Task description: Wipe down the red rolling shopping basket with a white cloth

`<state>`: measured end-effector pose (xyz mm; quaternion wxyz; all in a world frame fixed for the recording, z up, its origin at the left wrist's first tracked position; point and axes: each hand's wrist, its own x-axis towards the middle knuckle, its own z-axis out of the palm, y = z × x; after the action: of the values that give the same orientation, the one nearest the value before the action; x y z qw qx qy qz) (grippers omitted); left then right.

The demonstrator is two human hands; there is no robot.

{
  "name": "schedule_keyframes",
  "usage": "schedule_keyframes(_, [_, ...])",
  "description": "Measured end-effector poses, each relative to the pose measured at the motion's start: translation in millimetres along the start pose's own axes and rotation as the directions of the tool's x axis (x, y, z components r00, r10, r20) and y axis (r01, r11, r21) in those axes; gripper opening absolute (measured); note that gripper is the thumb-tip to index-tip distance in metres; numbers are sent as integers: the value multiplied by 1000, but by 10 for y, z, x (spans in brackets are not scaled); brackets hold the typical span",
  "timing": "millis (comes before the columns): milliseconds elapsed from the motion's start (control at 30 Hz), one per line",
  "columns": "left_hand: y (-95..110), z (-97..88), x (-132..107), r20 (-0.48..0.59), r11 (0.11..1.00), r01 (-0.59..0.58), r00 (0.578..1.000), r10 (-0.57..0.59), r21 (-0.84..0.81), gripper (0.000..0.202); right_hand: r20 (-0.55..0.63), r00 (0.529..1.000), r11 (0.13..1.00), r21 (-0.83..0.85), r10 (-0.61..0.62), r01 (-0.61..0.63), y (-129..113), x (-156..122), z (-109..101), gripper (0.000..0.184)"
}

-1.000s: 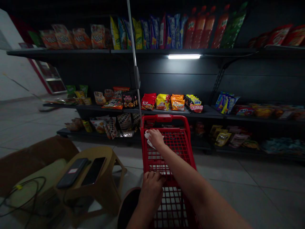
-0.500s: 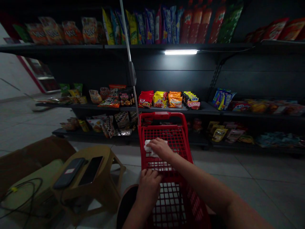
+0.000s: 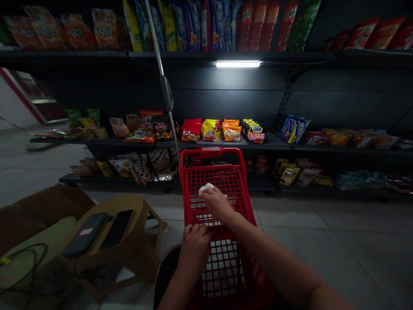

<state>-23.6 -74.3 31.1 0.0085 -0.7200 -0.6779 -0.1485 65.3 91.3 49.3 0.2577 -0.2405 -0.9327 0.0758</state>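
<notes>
A red plastic mesh shopping trolley basket [image 3: 219,181] stands directly before me, with a silver telescopic pull handle [image 3: 158,56] rising from its far left corner. My right hand [image 3: 217,204] presses a crumpled white tissue [image 3: 205,188] against the upper mesh, and the fingers partly hide it. My left hand [image 3: 194,247] is closed over the basket's near crossbar, lower in the view. Both forearms reach in from the bottom edge. The basket's lower part looks bare through the mesh.
Dark shelves [image 3: 222,142] of snack packets run behind the basket, lit by a strip lamp [image 3: 238,63]. On the left, a beige plastic stool [image 3: 142,211] holds two phones [image 3: 85,234]. A cardboard box [image 3: 38,211] and black cable [image 3: 22,267] lie beyond it. Grey floor tiles extend right.
My right hand with the tissue has slid down the mesh towards me. The whole view has drifted, so the shelves and basket sit further left and higher.
</notes>
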Motion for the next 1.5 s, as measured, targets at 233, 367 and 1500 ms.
schedule_keyframes(233, [-14, -30, -26, -1, 1000, 2, 1000, -2, 14, 24, 79, 989, 991, -34, -125, 128, 66, -58, -98, 38])
schedule_keyframes(367, [-27, -40, -40, -5, 1000, -24, 1000, 24, -17, 25, -5, 970, 943, -231, 244, -238, 624, -497, -538, 37])
schedule_keyframes(1500, [-8, -89, -102, -77, 999, -50, 996, 51, 14, 29, 242, 960, 976, 199, -140, 92, -382, -398, -211, 35])
